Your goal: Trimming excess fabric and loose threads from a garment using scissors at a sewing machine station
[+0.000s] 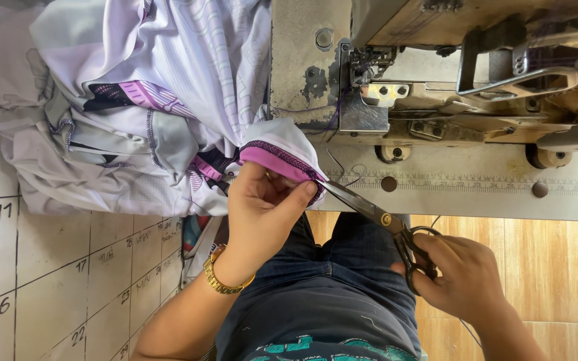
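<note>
My left hand [262,210] pinches the pink-and-black trimmed edge of a white and lilac garment [168,87] just in front of an industrial sewing machine [396,100]. A gold bracelet sits on that wrist. My right hand [459,271] grips the handles of dark metal scissors [376,214]. Their blades point up and left, and the tips meet the fabric edge by my left thumb. Thin threads hang between the machine's needle area and the fabric.
The garment lies heaped on a white tabletop [41,267] marked with a hand-drawn numbered grid at the left. A ruler strip runs along the machine table's front edge [476,184]. My lap in dark jeans [322,294] and orange floor tiles [556,267] show below.
</note>
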